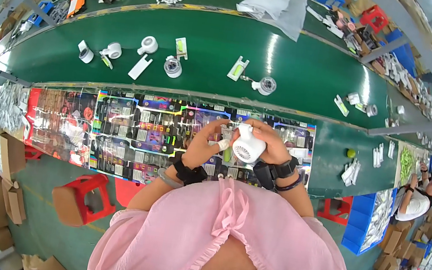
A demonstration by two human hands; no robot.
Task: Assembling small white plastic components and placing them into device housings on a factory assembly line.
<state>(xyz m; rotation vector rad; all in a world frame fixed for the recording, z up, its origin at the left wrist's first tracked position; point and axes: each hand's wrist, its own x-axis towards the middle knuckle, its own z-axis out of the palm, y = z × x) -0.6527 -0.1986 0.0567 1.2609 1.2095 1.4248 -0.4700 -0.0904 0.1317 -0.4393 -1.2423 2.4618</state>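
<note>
A white handheld fan head (247,150) with a round slotted grille is gripped by my right hand (272,145), its fingers wrapped round the back and side. My left hand (204,143) is just left of it, thumb and fingers closed about a narrow pale piece with a green part (227,152). That piece is partly hidden, and I cannot tell whether it is joined to the fan head. A white cover sits on my left thumb tip. Under both hands lie colourful printed packages (150,141) beneath clear plastic.
Across the green conveyor (203,37) lie several fan heads and white handle halves, one fan head (265,85) straight ahead. White parts (350,172) and a green round thing (350,153) lie to the right. A blue bin (363,220) and red stool (84,199) flank me. Co-workers sit around.
</note>
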